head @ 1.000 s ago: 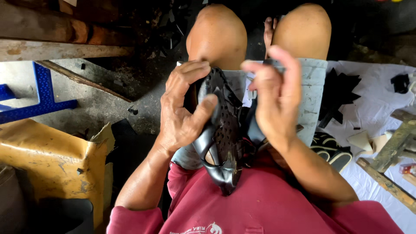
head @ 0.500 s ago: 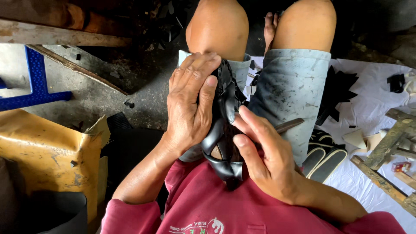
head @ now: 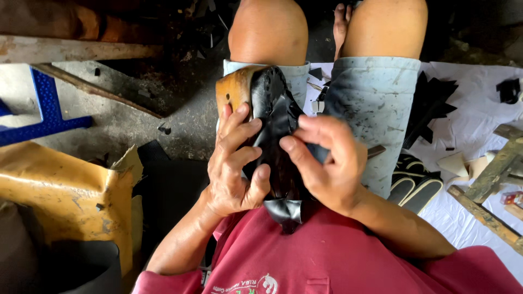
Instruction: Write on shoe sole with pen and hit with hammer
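A black leather shoe upper (head: 277, 117) is stretched over a wooden shoe last (head: 234, 90), held upright against my lap between my knees. My left hand (head: 234, 163) wraps around the left side of the last, thumb pressed on the black leather. From the right, my right hand (head: 327, 163) pinches the leather at its middle with thumb and forefinger. A loose flap of the leather (head: 284, 209) hangs down by my red shirt. What lies under my palms is hidden.
A white sheet (head: 474, 125) on the right carries black leather scraps (head: 430, 106), a pair of soles (head: 417, 182) and a wooden frame (head: 493, 179). At left lie a yellow sheet (head: 60, 196), a blue stool (head: 46, 109) and wooden planks (head: 71, 49) on the concrete floor.
The shoe has been turned so the wooden last now faces up. My right hand rose from the lower edge to pinch the leather at the middle; the left hand slid lower along the side.
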